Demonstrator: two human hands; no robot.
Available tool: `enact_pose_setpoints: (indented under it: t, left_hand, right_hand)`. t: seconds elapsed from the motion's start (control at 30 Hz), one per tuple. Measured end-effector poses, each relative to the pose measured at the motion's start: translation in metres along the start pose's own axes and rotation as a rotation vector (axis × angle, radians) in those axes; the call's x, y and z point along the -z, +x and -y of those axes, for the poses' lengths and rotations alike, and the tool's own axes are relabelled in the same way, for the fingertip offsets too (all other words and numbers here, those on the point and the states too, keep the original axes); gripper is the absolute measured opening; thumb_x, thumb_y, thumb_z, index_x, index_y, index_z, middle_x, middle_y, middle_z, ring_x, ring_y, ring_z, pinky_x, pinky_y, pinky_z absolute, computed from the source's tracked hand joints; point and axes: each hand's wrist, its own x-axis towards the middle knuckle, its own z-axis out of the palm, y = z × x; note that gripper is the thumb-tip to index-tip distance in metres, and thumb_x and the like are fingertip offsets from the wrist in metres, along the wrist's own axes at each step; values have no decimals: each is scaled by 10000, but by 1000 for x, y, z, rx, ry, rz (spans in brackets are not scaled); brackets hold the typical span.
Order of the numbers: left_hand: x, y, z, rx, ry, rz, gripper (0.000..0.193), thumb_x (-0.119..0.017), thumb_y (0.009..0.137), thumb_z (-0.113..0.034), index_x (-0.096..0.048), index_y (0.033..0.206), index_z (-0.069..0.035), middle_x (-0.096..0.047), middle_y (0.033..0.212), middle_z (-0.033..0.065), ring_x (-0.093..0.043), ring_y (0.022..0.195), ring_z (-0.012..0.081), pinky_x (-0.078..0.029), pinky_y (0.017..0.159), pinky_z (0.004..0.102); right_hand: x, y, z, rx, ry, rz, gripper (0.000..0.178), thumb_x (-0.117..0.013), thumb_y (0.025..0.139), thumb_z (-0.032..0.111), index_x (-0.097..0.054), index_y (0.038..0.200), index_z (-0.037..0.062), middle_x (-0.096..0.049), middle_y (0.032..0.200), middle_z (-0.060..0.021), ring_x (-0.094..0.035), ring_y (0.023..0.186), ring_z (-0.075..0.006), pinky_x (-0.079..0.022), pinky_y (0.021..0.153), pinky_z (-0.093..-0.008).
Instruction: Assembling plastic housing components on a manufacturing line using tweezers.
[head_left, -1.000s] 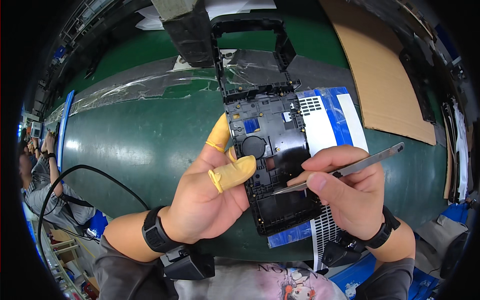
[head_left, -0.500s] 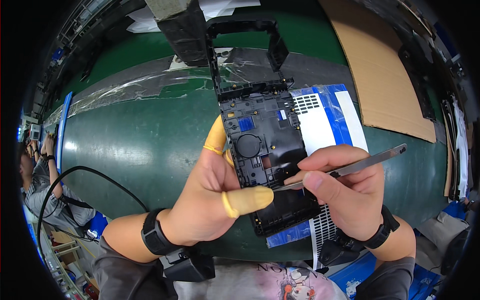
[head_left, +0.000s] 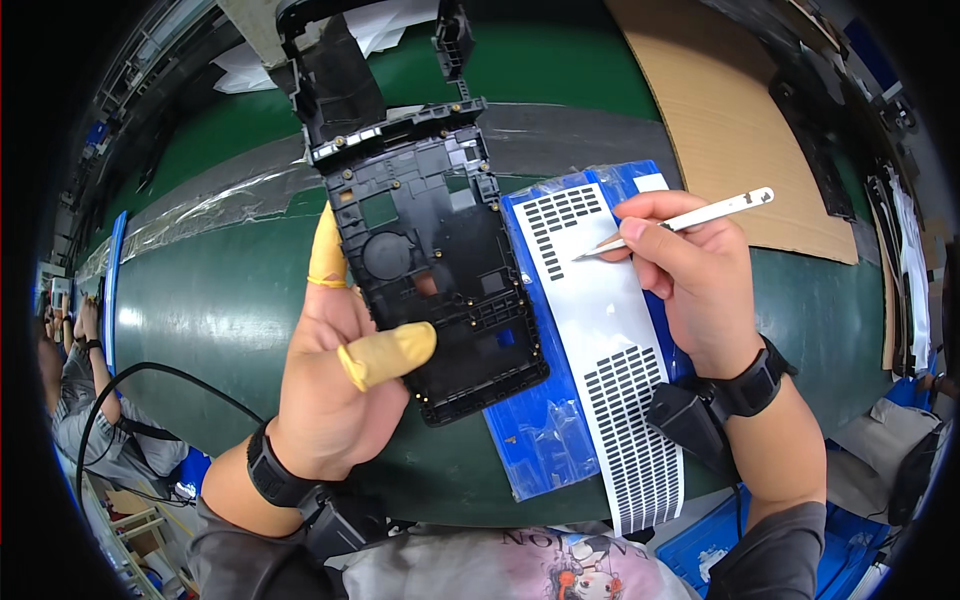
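My left hand [head_left: 345, 370], with yellow finger cots on its thumb and a finger, grips a black plastic housing [head_left: 450, 250] by its left edge. The housing is tilted, has small brass-coloured inserts, a round recess and an open frame at its far end. In my right hand [head_left: 690, 270] is a pair of metal tweezers [head_left: 715, 210], pinched between thumb and fingers. The tweezer tips hover over or touch a white sheet [head_left: 600, 310] with rows of small black rectangular stickers; I cannot tell which. Beneath the sheet lies a blue board [head_left: 545, 430] covered in clear film.
A green mat [head_left: 210, 300] covers the table. Brown cardboard [head_left: 720, 130] lies at the far right, and a dark-wrapped post [head_left: 345, 80] stands at the back. A black cable [head_left: 170, 367] curves at the left. Another person [head_left: 85, 390] sits at far left.
The housing in my left hand has moved left and away from me, uncovering more of the sheet. My right hand has taken the tweezers from the housing to the sheet.
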Motion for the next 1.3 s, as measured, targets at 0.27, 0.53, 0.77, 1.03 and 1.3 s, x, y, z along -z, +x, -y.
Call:
enact_pose_setpoints:
  t: [0.27,0.53,0.77,1.03,1.3]
  left_hand:
    - [3,3,-3,83,-182,39,620,-487,767,-60,-199,1312,-127,-438,1139,73,-457,1005,192,-395,884,388]
    - [1,5,-2,115,-314,48,517,-421,831,-110,-213,1303,-123,-415,1192,96,-441,1067,220,-385,897,394]
    - [1,6,3,134,-241,113,529,-420,832,-92,-190,1305,-152,-366,1240,110,-418,1102,260,-367,912,426]
    - [-5,-5,7,292,-183,166,576,-448,815,-91,-162,1311,-157,-359,1244,124,-439,1093,250,-396,905,419]
    - [-6,-11,9,320,-236,179,624,-432,818,-66,-94,1331,-175,-296,1286,143,-385,1146,290,-390,907,416]
  right_hand:
    - [-3,-1,0,19,-101,42,149,-558,743,40,-588,874,-24,-613,712,-86,-491,545,-36,-355,469,-147]
    - [-4,-3,-1,18,-140,68,154,-560,753,54,-593,889,-9,-614,711,-74,-524,583,-43,-368,482,-144]
    - [-2,-12,17,31,4,90,181,-566,748,52,-578,912,-23,-614,729,-87,-471,538,-38,-333,458,-157]
    - [-35,-43,11,49,130,133,181,-537,759,5,-539,933,-44,-607,773,-119,-424,511,-46,-344,472,-169]
    - [-35,-43,10,-52,175,226,187,-549,774,-20,-550,960,-45,-592,828,-86,-574,754,-110,-459,657,-200]
